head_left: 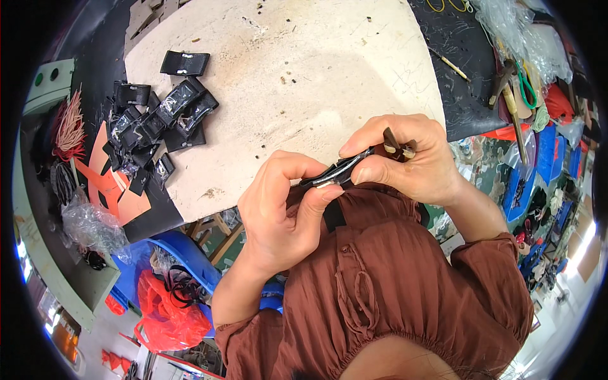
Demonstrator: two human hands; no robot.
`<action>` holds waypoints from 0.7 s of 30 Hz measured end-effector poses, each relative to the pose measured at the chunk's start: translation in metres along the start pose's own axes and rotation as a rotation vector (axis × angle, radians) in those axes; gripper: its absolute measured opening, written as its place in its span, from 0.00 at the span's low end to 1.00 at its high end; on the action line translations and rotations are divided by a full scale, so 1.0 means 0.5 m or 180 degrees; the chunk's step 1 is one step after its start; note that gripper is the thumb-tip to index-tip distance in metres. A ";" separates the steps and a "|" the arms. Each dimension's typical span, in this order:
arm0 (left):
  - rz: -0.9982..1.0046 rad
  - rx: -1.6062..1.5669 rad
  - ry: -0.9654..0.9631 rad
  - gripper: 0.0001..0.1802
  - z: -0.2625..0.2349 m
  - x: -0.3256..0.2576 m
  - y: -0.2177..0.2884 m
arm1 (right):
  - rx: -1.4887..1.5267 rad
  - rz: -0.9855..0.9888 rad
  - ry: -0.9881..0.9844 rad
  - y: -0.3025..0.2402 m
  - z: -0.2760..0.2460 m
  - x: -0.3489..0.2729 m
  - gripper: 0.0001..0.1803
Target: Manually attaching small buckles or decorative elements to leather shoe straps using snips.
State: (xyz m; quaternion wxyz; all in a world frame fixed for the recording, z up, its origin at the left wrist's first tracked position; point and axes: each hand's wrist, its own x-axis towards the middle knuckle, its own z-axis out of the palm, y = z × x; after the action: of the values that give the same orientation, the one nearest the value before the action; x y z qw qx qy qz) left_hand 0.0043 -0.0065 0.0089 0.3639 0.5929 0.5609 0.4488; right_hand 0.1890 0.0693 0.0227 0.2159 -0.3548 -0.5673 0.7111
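Note:
Over the near edge of the pale board, both my hands pinch a small black leather-like strap piece (pixel 335 172). It looks folded, with a whitish line along its edge. My left hand (pixel 272 209) is closed on its left end between thumb and fingers. At the other end, my right hand (pixel 418 161) pinches it between thumb and forefinger. A dark brown object (pixel 398 144) with pale spots shows within my right hand's fingers; its kind is unclear. To the left lies a pile of similar black strap pieces (pixel 152 120), folded into short loops, some with shiny, whitish patches.
The pale board (pixel 253 95) lies on a black tabletop (pixel 158 212). Orange sheet scraps (pixel 117 183) sit by the pile. A hammer (pixel 512 101) and a thin stick-like tool (pixel 451 65) are at the right. Below left, a blue bin (pixel 183 247) holds a red plastic bag (pixel 168 313).

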 end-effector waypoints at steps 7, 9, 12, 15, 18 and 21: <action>0.0296 -0.0288 -0.0050 0.11 0.002 0.005 -0.019 | -0.0118 -0.0037 -0.0111 -0.007 0.001 0.001 0.10; 0.0075 -0.0620 -0.0068 0.11 0.005 0.001 -0.019 | -0.0151 -0.0280 -0.0081 0.002 0.003 0.000 0.12; 0.0023 -0.0685 -0.0162 0.11 0.000 -0.004 -0.012 | -0.0173 -0.0362 -0.0080 0.007 0.002 0.000 0.13; 0.0277 -0.0519 -0.0287 0.12 -0.004 -0.005 -0.013 | 0.0115 -0.0180 -0.0167 0.005 0.003 -0.001 0.12; 0.0348 -0.0736 -0.0209 0.12 -0.001 -0.007 -0.016 | 0.0108 -0.0135 -0.0255 0.001 0.005 -0.002 0.09; 0.0370 -0.0776 -0.0153 0.12 0.005 -0.005 -0.016 | 0.0177 -0.0132 -0.0169 0.004 0.013 -0.006 0.07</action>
State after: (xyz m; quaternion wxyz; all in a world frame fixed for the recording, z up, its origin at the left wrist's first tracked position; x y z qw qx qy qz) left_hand 0.0042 -0.0079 0.0003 0.4199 0.5863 0.4581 0.5196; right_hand 0.1865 0.0624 0.0221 0.2253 -0.3179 -0.5601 0.7311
